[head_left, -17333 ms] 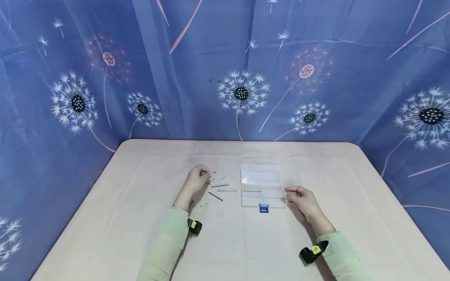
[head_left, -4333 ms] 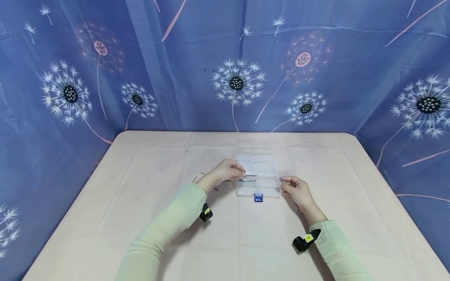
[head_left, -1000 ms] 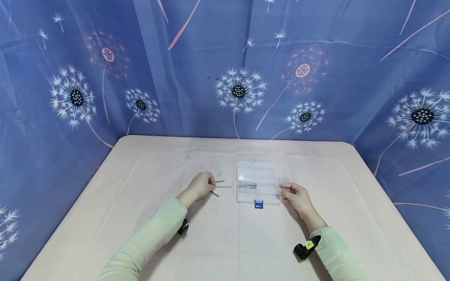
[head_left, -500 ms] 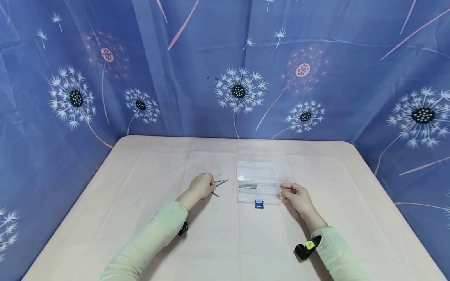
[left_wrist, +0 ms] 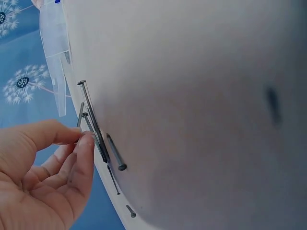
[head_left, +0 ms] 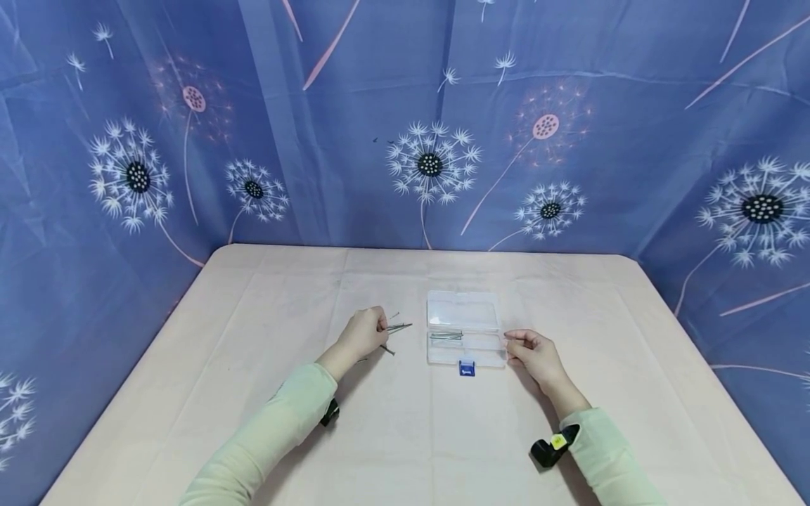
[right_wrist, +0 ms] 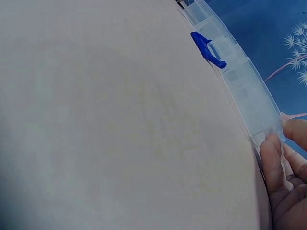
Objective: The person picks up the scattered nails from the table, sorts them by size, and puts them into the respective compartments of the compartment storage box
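Note:
In the head view my left hand (head_left: 362,333) is over the loose nails left of the box. Its thumb and forefinger pinch a thin nail (left_wrist: 80,114), seen in the left wrist view. Beside those fingertips lie a long, thick nail (left_wrist: 92,115) and a short dark nail (left_wrist: 115,152) on the cloth. My right hand (head_left: 536,357) grips the right end of a clear plastic box (head_left: 487,342), thumb and fingers on its wall. The box lies with its lid (head_left: 465,310) folded back, and several nails (head_left: 446,336) rest in its left rear compartment.
A blue latch (head_left: 467,368) sticks out from the box's front. A small nail (head_left: 395,315) lies behind the left hand, and another nail (head_left: 389,350) points out in front of it. The pale tablecloth (head_left: 443,436) reaches back to a blue dandelion curtain (head_left: 342,183).
Since the oldest frame, nails in the box have grown from one to several and fewer lie loose. Within the last second, a level nail by the left hand has swung aslant; the right hand stays put.

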Motion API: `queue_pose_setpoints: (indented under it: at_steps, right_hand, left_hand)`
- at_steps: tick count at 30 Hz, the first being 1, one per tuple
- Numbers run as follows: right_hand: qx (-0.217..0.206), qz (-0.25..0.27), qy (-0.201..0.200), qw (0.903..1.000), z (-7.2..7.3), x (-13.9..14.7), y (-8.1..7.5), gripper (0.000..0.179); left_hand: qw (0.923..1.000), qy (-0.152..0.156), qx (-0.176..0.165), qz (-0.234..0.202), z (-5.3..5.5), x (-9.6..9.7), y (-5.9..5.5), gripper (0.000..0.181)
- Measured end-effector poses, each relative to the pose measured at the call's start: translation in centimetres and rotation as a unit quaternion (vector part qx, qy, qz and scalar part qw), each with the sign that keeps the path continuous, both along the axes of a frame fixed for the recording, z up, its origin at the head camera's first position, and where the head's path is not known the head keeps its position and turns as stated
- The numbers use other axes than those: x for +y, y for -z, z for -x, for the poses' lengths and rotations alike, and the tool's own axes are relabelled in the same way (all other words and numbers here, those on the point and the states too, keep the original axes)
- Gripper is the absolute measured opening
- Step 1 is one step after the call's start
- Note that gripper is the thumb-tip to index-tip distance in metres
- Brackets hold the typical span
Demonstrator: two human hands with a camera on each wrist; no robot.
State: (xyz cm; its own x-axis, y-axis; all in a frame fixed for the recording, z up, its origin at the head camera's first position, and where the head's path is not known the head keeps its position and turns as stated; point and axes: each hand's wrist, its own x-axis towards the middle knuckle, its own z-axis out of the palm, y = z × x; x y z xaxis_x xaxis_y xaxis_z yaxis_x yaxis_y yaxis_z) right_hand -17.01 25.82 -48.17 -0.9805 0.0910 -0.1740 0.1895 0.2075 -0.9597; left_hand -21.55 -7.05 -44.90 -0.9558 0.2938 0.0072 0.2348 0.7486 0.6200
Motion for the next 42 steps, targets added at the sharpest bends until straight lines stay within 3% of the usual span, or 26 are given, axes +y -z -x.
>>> queue_pose_setpoints:
  at_steps: [7, 16, 20, 24, 29, 34, 39, 42]
  right_hand:
    - [-0.007, -0.007, 0.001, 1.0, -0.3, 0.1, 0.2, 0.039]
    - [0.004, -0.005, 0.009, 0.9999, 0.1, -0.1, 0.0, 0.036]
    - [0.007, -0.002, 0.006, 1.0, 0.1, -0.1, 0.2, 0.035]
    - [0.006, 0.0, 0.001, 1.0, 0.0, 0.0, 0.4, 0.035]
    - [0.009, 0.007, 0.002, 0.9999, 0.0, 0.1, 0.5, 0.035]
    - [0.006, 0.001, 0.005, 1.0, 0.1, 0.1, 0.5, 0.035]
    - [0.002, -0.019, 0.007, 0.9998, 0.1, 0.0, 0.5, 0.036]
    - [-0.002, -0.025, 0.011, 0.9996, 0.2, 0.0, 0.4, 0.036]
  left_hand:
    - [0.9993, -0.014, -0.02, -0.028, -0.2, 0.1, 0.1, 0.007]
    - [0.9991, -0.026, -0.003, -0.033, 0.4, -0.4, 0.1, 0.012]
    - [0.9977, -0.035, -0.015, -0.056, 0.4, -0.7, 0.3, 0.012]
    - [0.9922, -0.056, -0.049, -0.099, 0.2, -0.8, 0.3, 0.011]
    - [0.9764, -0.093, -0.105, -0.164, 0.3, -0.6, 0.3, 0.012]
    - [0.9492, -0.117, -0.155, -0.247, 0.7, -0.3, 0.5, 0.013]
    - [0.926, -0.119, -0.168, -0.316, 0.7, 0.2, 0.5, 0.015]
    - [0.9205, -0.114, -0.167, -0.335, 0.6, 0.6, 0.3, 0.016]
